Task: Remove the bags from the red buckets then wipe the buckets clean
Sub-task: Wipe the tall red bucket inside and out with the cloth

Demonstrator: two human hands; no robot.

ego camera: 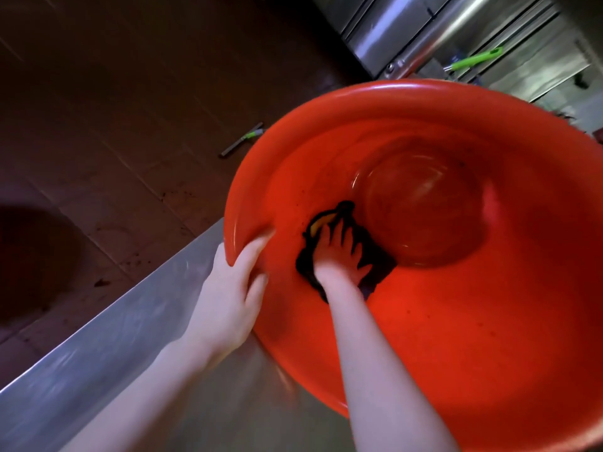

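Red plastic fills most of what I see: the bucket sits on the steel counter with its open mouth facing me and its round bottom in view deep inside. My left hand grips the rim at about eight o'clock, the thumb hooked over onto the inner wall and the other fingers curled round the outside edge. My right hand reaches down into the bucket, fingers spread and fairly straight, pressing flat on a dark cloth rather than clutching it. The cloth shows a small yellow patch at its far end and lies against the inner wall, just beside the bottom disc at its seven o'clock. Small dark specks dot the wall around it. Beyond the counter edge, toward ten o'clock, is a brown tiled floor with a thin green-handled tool lying on it near the bucket rim. At one o'clock stand steel cabinets, and a second green-handled tool rests on a steel surface there
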